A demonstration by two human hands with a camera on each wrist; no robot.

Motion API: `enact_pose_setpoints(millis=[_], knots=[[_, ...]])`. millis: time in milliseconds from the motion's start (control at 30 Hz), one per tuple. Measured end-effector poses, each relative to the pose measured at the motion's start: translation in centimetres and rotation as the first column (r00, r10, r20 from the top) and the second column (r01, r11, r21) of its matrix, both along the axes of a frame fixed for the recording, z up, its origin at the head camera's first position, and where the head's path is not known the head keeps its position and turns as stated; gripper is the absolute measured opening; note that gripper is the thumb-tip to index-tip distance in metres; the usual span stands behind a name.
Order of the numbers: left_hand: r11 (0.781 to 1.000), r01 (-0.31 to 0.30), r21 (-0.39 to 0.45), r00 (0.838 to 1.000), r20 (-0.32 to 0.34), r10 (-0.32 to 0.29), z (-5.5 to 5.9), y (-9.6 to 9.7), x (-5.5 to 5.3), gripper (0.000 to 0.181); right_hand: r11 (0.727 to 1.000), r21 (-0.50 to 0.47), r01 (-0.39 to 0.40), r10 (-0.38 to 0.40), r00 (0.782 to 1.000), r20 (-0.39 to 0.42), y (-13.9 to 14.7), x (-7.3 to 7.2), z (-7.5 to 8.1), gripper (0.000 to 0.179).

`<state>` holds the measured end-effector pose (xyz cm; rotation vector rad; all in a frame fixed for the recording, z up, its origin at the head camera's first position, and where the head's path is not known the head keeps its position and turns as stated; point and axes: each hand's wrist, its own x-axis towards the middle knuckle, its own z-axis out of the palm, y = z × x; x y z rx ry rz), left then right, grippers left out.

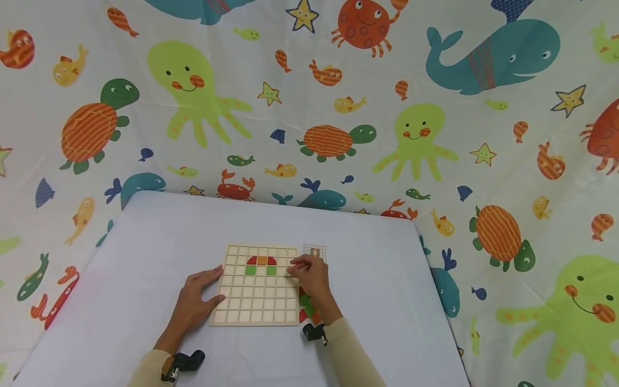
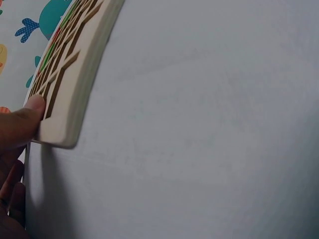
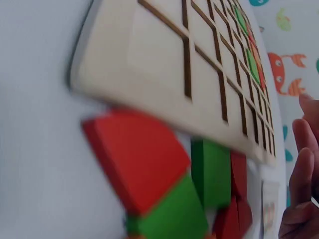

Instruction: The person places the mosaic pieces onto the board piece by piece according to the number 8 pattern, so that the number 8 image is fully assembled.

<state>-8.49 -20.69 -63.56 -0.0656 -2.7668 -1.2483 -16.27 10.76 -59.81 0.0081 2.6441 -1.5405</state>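
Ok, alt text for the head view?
A wooden grid board on a white table holds five red, orange and green pieces; the left hand touches its left edge, the right hand is over its right edge. Loose pieces lie to its right.

Head view evenly bright; left wrist's dims toward four o'clock; right wrist's blurs blocks (image 3: 174,209) at six o'clock.

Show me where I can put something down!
Bare table lies left of the left hand, right of the right sleeve, and between the board and the patterned cloth. It's crowded along the board's right edge: loose blocks, card and right hand.
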Motion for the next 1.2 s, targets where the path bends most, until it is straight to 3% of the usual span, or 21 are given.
enact_pose_setpoints(millis=[300,433,767,1033,1200], knots=[[1.000,0.000,0.001,1.000,0.005,0.000,0.3,0.0,0.1,0.072,0.996,0.009,0.093,-0.093,0.995,0.038,4.6,0.7,-0.1,0.012],[1.000,0.000,-0.001,1.000,0.011,0.000,0.2,-0.1,0.0,0.073,0.995,0.024,0.098,-0.099,0.993,0.071,5.7,1.3,-0.3,0.012],[1.000,0.005,-0.001,1.000,0.000,-0.005,0.3,0.0,0.1,0.072,0.982,0.189,-0.019,-0.004,0.993,0.117,6.6,2.1,-1.2,0.014],[1.000,0.002,-0.007,1.000,0.010,-0.002,0.4,0.0,0.0,0.071,0.965,0.249,-0.083,0.060,0.993,0.099,6.3,2.0,-1.0,0.013],[1.000,0.004,-0.003,1.000,0.010,-0.004,0.4,0.1,0.0,0.071,0.967,0.233,-0.106,0.086,0.992,0.093,6.5,2.1,-0.9,0.017]])
